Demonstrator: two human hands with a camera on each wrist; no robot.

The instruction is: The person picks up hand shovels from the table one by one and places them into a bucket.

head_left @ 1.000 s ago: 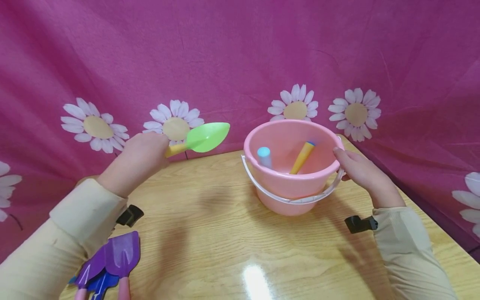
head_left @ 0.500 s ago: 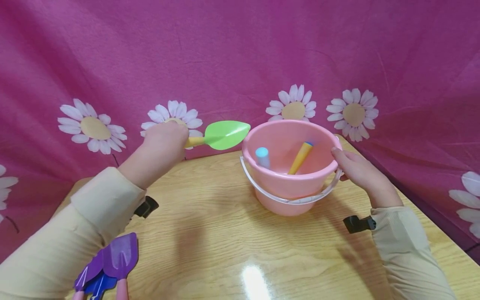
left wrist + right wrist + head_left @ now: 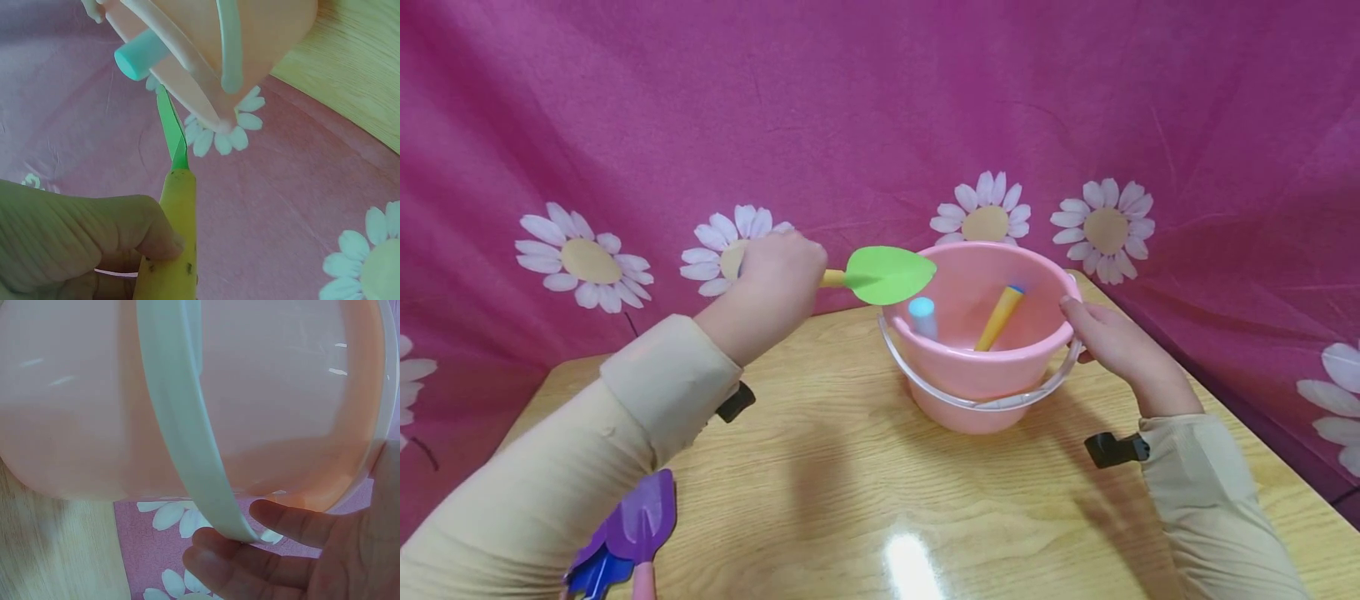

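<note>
My left hand (image 3: pixel 778 279) grips the yellow handle of a toy trowel (image 3: pixel 891 275). Its green leaf-shaped blade overlaps the left rim of a pink bucket (image 3: pixel 977 375) in the head view. The left wrist view shows my thumb along the handle (image 3: pixel 175 250), with the blade edge-on beside the rim. My right hand (image 3: pixel 1112 346) holds the bucket's right rim, thumb on top and fingers underneath, near the end of the white bail handle (image 3: pixel 181 412). Inside the bucket stand a light blue handle end (image 3: pixel 922 317) and a yellow-orange handle (image 3: pixel 1000 318).
Purple toy shovels (image 3: pixel 643 517) and a blue toy tool (image 3: pixel 601 573) lie on the wooden table (image 3: pixel 850 500) at the front left, partly hidden by my left sleeve. A magenta cloth (image 3: pixel 865 108) with daisies hangs behind the table.
My left hand has carried the trowel rightward, from the left of the bucket to its left rim. My right hand and the bucket have stayed almost in place.
</note>
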